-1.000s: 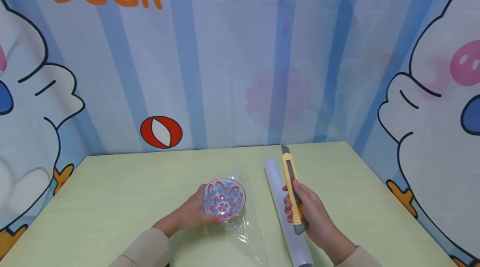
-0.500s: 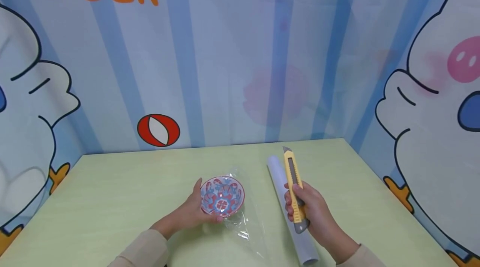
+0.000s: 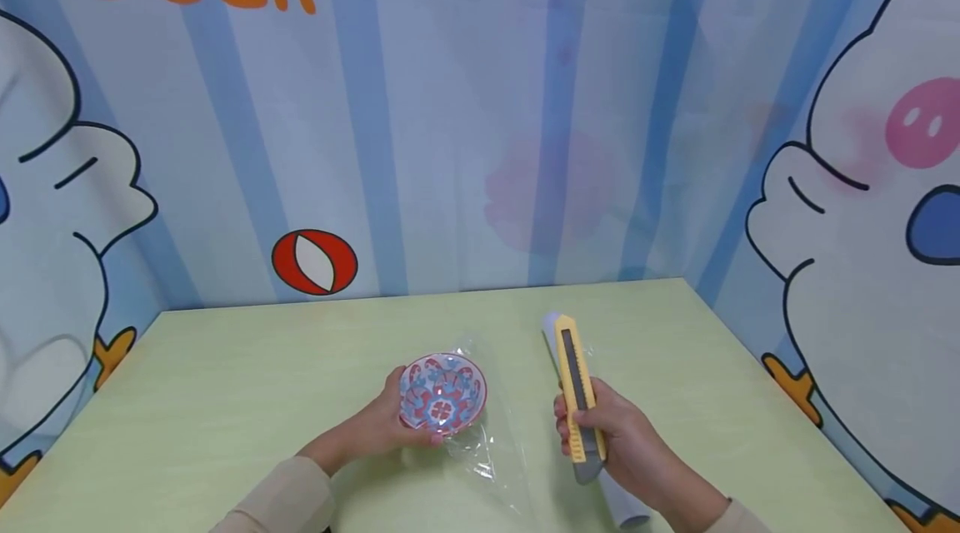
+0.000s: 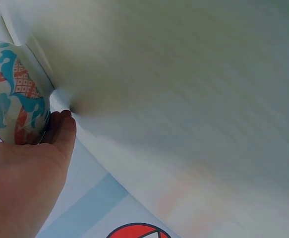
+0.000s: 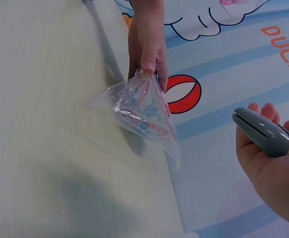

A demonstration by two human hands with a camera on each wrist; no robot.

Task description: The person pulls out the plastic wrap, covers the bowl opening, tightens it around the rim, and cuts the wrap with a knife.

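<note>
A small bowl (image 3: 442, 396) with a red and blue flower pattern is tilted toward the head camera. My left hand (image 3: 371, 425) grips its left side, thumb along the near rim. Clear plastic film (image 3: 483, 458) lies against the bowl and hangs down on its right, crumpled and shiny in the right wrist view. In my right hand (image 3: 630, 437) is a yellow utility knife (image 3: 574, 383) with a grey end, pointing away from me. No blade shows past its tip. The left wrist view has the bowl's patterned outside (image 4: 18, 94) resting against the palm.
A pale lilac roll (image 3: 624, 506) lies on the light green table (image 3: 262, 383) behind and below my right hand, partly hidden by it. A blue striped cloth backdrop (image 3: 450, 100) with cartoon ducks stands along the table's back and sides.
The utility knife's blade, out at the tip earlier, has gone back into the handle. My right hand has shifted slightly and lowered the knife's tip. The left hand keeps holding the bowl.
</note>
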